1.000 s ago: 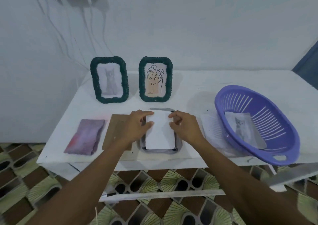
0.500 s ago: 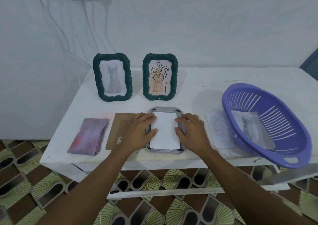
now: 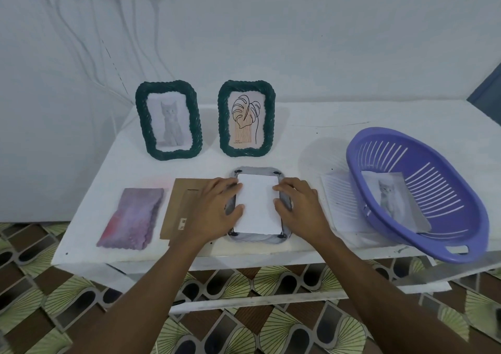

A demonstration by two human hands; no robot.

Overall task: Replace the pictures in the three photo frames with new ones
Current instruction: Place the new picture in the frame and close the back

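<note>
A: Fingers?
B: Left fingers (image 3: 226, 188) are lying flat and close together, tips touching the 9 o'clock edge of the white sheet (image 3: 257, 204). The thumb is pressing the same edge lower down. Right fingers (image 3: 288, 188) are lying together, slightly bent, tips pressing the 3 o'clock edge.
A: Hands?
B: Left hand (image 3: 214, 210) is covering the left rim of the face-down frame (image 3: 260, 239). Right hand (image 3: 301, 208) is covering the right rim. Both palms are facing down.
A: Sheet position?
B: It's lying blank side up in the back of that grey frame, inside four black corner tabs. The frame is sitting flat near the front edge of the table (image 3: 325, 142).
A: Around it?
B: Cardboard backing (image 3: 179, 210) is lying at the frame's 9 o'clock, partly under the left hand. A purple-pink print (image 3: 132, 217) is lying farther out the same way. The cat frame (image 3: 195, 120) is standing at 11 o'clock and the leaf frame (image 3: 269, 120) at 12. The purple basket (image 3: 433, 191) is sitting at 3 o'clock holding a cat print (image 3: 390, 199), its near end sticking past the table's front edge. A lined sheet (image 3: 339, 204) is lying between basket and frame.
</note>
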